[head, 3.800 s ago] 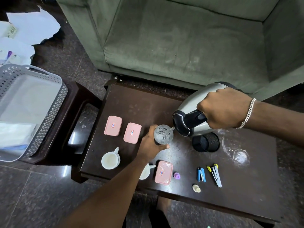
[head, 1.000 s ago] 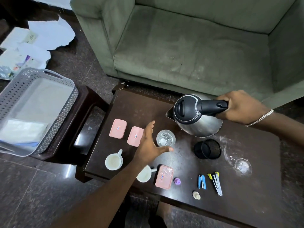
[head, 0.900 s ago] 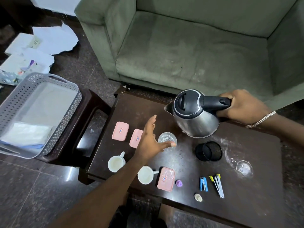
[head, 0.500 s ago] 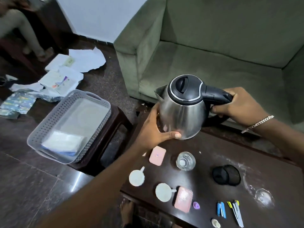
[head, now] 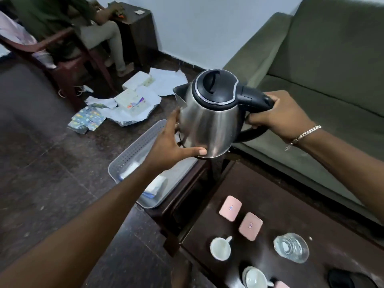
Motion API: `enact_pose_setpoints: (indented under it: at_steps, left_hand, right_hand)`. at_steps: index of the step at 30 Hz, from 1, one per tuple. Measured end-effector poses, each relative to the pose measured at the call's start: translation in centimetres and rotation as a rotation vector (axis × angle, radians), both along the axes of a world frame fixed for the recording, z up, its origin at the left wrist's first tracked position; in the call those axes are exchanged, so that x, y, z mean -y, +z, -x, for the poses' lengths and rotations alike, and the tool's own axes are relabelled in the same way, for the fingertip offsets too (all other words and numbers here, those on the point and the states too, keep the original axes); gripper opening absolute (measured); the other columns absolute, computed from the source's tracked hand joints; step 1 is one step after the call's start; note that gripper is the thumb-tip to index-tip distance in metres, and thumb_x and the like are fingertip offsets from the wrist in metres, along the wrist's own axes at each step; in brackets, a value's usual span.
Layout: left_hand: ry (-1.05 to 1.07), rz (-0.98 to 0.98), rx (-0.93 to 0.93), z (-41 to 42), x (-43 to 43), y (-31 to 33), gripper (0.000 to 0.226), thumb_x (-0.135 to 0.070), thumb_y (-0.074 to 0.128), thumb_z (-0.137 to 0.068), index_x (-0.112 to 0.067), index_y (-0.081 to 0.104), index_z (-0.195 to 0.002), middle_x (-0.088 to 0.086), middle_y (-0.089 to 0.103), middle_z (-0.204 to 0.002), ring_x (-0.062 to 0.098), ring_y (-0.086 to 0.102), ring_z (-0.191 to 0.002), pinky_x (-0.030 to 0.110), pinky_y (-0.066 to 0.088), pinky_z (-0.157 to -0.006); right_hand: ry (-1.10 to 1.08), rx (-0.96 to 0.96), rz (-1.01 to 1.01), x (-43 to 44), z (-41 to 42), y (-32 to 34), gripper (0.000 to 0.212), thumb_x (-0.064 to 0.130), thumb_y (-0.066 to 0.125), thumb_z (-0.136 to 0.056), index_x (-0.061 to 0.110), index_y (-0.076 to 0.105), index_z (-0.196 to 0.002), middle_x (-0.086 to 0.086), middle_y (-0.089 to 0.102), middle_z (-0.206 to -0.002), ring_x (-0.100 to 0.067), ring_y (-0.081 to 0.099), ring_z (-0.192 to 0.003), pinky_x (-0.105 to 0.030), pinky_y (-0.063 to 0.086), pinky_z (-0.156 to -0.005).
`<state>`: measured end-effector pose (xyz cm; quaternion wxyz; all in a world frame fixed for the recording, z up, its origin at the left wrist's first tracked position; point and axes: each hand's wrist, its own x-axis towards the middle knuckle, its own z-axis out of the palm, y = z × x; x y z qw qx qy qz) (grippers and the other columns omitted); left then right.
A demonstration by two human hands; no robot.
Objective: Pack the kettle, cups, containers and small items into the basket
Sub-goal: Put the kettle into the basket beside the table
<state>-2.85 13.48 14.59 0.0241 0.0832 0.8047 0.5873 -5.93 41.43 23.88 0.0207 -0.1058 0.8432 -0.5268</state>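
A steel kettle (head: 207, 119) with a black lid hangs upright in the air above the grey perforated basket (head: 133, 150). My right hand (head: 278, 115) grips its black handle. My left hand (head: 172, 146) cups the kettle's lower left side, thumb along the base. The basket sits on a low dark stool, with white packets inside. On the dark table (head: 291, 196) lie two pink containers (head: 230, 208) (head: 250, 226), two white cups (head: 220, 248) (head: 254, 277) and a glass of water (head: 291, 247).
A green sofa (head: 324, 65) stands behind the table. Torn papers and packets (head: 133, 100) litter the floor beyond the basket. A person sits in a wooden chair (head: 68, 48) at the far left. A black kettle base (head: 345, 279) shows at the bottom right.
The kettle was tipped over the glass, then lifted. My left hand let go of the glass and took the kettle's side. Both hands carried the kettle left, over the basket.
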Motion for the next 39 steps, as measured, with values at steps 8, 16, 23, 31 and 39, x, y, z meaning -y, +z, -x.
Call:
enact_pose_setpoints:
  at_steps: [8,16,23,31,39]
  left_hand:
    - [0.111,-0.077,0.101,2.2,8.6,-5.0,0.113,-0.021,0.101,-0.06,-0.035,0.034,-0.15,-0.016,0.059,-0.139,-0.008,0.055,-0.126,0.016,0.054,-0.091]
    - [0.205,-0.075,0.227,2.4,11.6,-13.1,0.121,-0.034,0.102,-0.055,-0.038,0.03,-0.152,-0.005,0.052,-0.147,0.011,0.053,-0.134,0.047,0.057,-0.101]
    - [0.206,-0.06,0.28,3.3,12.2,-16.9,0.124,-0.028,0.102,-0.055,-0.035,0.028,-0.155,-0.006,0.05,-0.15,0.013,0.051,-0.137,0.048,0.056,-0.103]
    - [0.153,-0.048,0.307,4.0,12.0,-18.8,0.118,-0.024,0.101,-0.059,-0.037,0.029,-0.153,-0.014,0.05,-0.147,0.007,0.052,-0.135,0.042,0.057,-0.102]
    - [0.154,-0.055,0.321,3.9,11.9,-19.9,0.123,-0.029,0.1,-0.062,-0.039,0.023,-0.157,-0.021,0.051,-0.145,0.0,0.05,-0.135,0.039,0.058,-0.1]
  right_hand:
    - [0.101,0.088,-0.055,10.0,5.5,-5.0,0.011,0.012,0.071,-0.057,0.015,0.063,-0.063,0.009,0.058,-0.053,-0.003,0.052,-0.049,-0.02,0.041,-0.051]
    - [0.175,0.178,-0.125,13.9,8.2,-13.7,0.022,0.0,0.075,-0.063,0.008,0.068,-0.082,0.007,0.055,-0.067,-0.003,0.047,-0.064,-0.027,0.04,-0.059]
    - [0.168,0.227,-0.126,14.3,9.1,-17.7,0.026,0.004,0.074,-0.062,0.017,0.069,-0.084,0.015,0.057,-0.068,0.003,0.049,-0.064,-0.024,0.044,-0.06]
    - [0.158,0.273,-0.131,14.0,9.1,-19.8,0.029,0.014,0.07,-0.06,0.004,0.069,-0.087,0.006,0.054,-0.071,-0.006,0.047,-0.069,-0.031,0.04,-0.064]
    - [0.159,0.269,-0.135,13.5,9.3,-21.2,0.034,0.015,0.07,-0.06,0.001,0.069,-0.092,0.005,0.057,-0.075,-0.005,0.048,-0.073,-0.032,0.042,-0.067]
